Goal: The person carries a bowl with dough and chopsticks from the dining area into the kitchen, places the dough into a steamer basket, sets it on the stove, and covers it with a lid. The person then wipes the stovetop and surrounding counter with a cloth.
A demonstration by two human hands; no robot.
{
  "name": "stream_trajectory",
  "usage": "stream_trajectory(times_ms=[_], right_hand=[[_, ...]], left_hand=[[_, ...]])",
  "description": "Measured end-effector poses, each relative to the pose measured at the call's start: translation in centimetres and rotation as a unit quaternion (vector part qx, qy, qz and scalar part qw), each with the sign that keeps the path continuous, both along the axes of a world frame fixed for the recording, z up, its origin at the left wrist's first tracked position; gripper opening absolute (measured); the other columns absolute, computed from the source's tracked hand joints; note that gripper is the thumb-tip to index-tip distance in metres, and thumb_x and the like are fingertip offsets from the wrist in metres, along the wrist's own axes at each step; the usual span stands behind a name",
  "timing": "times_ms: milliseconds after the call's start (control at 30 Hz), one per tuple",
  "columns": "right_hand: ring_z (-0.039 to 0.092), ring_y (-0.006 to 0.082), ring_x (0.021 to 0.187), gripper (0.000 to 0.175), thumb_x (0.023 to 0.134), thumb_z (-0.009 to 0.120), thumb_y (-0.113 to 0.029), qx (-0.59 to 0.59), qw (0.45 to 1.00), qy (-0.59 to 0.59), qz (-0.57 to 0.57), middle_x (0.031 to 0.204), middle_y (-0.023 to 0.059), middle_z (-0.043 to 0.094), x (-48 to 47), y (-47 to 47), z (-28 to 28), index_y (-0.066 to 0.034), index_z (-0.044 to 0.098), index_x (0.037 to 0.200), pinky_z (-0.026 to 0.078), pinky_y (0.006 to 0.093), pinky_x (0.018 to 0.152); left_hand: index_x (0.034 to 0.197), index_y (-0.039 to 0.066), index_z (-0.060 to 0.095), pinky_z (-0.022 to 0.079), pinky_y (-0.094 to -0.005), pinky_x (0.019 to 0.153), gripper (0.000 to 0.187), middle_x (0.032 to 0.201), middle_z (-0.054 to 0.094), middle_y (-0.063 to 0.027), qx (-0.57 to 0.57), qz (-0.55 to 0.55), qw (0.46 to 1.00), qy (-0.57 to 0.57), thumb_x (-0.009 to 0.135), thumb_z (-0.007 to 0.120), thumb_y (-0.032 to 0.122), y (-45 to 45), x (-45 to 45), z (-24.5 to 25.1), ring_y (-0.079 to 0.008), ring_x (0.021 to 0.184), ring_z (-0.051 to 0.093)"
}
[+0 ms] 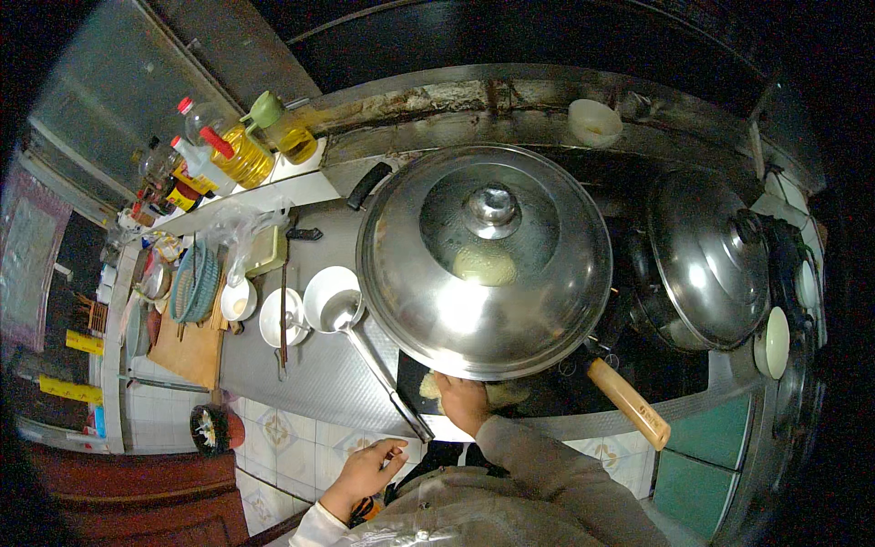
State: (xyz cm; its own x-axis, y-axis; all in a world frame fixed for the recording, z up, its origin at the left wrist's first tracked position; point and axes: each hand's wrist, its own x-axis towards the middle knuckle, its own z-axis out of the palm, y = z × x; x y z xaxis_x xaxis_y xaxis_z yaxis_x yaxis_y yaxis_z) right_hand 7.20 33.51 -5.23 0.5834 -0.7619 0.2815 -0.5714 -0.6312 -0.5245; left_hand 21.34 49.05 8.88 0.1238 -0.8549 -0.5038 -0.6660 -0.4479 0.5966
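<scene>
My right hand (466, 405) is at the front of the black cooktop (547, 396), just under the near rim of a large wok lid. Beneath its fingers is a crumpled pale yellow piece, probably a cloth (429, 387), mostly covered by the hand. A pale smear (509, 393) shows to the right of it. The steel lid (410, 301) has a fogged glass window, with something pale yellow inside. My left hand (366, 472) hangs before the counter edge, empty, its fingers loosely bent and apart. Nearest to it is the handle of a metal ladle (383, 383).
The wok's wooden handle (629, 403) juts past the counter front. A second lidded pan (711, 273) stands right. At left are white bowls (273, 318), chopsticks (284, 294), a knife handle (304, 234), a blue basket (195, 287) and a cutting board (184, 355). Oil bottles (249, 161) line the ledge.
</scene>
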Motion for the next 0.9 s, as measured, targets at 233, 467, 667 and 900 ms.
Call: stream_trajectory(times_ms=[233, 467, 667, 900], right_hand=[[0.05, 0.0263, 0.086, 0.036, 0.078, 0.054, -0.012, 0.022, 0.994, 0.089, 0.06, 0.094, 0.0091, 0.052, -3.7, 2.7, 1.2, -0.0073, 0.057, 0.113, 0.044, 0.0407, 0.075], [0.052, 0.0255, 0.082, 0.03, 0.081, 0.051, -0.013, -0.015, 0.993, 0.099, 0.068, 0.091, 0.0099, 0.051, -3.3, 3.0, 1.1, -0.0043, 0.057, 0.109, 0.047, 0.0368, 0.069], [0.054, 0.026, 0.085, 0.035, 0.076, 0.056, -0.01, -0.015, 0.994, 0.097, 0.052, 0.089, 0.0091, 0.052, 0.0, 1.8, 0.7, -0.0017, 0.059, 0.109, 0.048, 0.0361, 0.071], [0.055, 0.0252, 0.086, 0.032, 0.079, 0.053, -0.01, -0.034, 0.994, 0.095, 0.04, 0.091, 0.0086, 0.053, 2.4, 0.3, 0.6, -0.0039, 0.059, 0.11, 0.049, 0.036, 0.071]], left_hand=[[0.113, 0.01, 0.059, 0.05, -0.0347, 0.069, 0.033, 0.092, 0.066, -0.0083, 0.008, 0.016, 1.0, 0.007, 0.09, 0.054, 0.033, 1.5, -0.3, 0.0, -0.0249, 0.075, 0.064], [0.11, 0.009, 0.059, 0.05, -0.0354, 0.068, 0.031, 0.09, 0.066, -0.0089, -0.015, 0.017, 1.0, 0.013, 0.089, 0.055, 0.031, 1.7, -0.5, -0.5, -0.0264, 0.076, 0.064], [0.113, 0.009, 0.059, 0.05, -0.0334, 0.071, 0.032, 0.094, 0.065, -0.0107, -0.012, 0.001, 1.0, 0.009, 0.09, 0.056, 0.03, 1.7, -0.5, -0.3, -0.0252, 0.078, 0.063], [0.113, 0.01, 0.059, 0.05, -0.0344, 0.069, 0.032, 0.092, 0.065, -0.0108, -0.027, -0.014, 1.0, 0.003, 0.09, 0.055, 0.032, 2.2, -1.3, 0.2, -0.0257, 0.076, 0.063]])
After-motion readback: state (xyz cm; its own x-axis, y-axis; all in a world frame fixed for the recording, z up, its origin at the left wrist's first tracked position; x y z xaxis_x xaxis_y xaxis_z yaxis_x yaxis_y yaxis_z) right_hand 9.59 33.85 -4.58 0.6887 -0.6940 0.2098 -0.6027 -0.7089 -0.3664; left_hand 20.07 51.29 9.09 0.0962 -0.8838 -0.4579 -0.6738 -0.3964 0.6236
